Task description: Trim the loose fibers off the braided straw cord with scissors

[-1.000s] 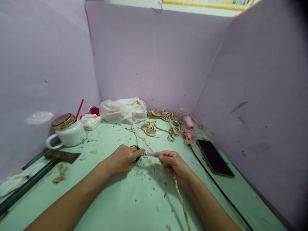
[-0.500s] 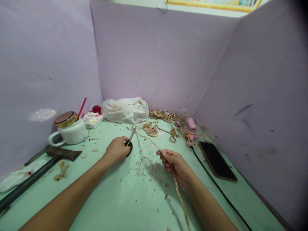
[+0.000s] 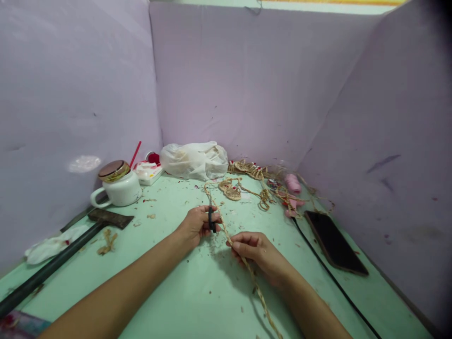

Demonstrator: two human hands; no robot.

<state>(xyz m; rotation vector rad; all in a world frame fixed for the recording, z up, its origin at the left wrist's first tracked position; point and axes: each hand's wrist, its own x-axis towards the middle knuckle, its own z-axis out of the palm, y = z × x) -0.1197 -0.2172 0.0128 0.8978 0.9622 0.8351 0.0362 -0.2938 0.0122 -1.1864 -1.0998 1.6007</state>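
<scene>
My left hand (image 3: 198, 226) grips a small pair of scissors (image 3: 212, 221) by its black handles, the blades pointing away from me beside the cord. Between the thumb and fingers of my right hand (image 3: 252, 252) is a tan braided cord (image 3: 259, 293). One length of it hangs toward me past the table's near side; the other runs forward past the scissors to a loop on the table. Just beyond lies a small woven piece (image 3: 229, 189) with a red bead, a cord trailing from it to the right.
On the left are a hammer (image 3: 111, 218), a white mug (image 3: 123, 190) with a lidded jar on top, and a crumpled white cloth. A white plastic bag (image 3: 194, 160) and beaded woven pieces (image 3: 247, 168) sit at the back. Pink thread (image 3: 293, 183), a phone (image 3: 335, 242) and a black cable lie right.
My left hand has moved right and nearer to me, bringing the scissors up against the cord. The right hand still pinches the cord, slightly lower in view. The whole view has shifted a little.
</scene>
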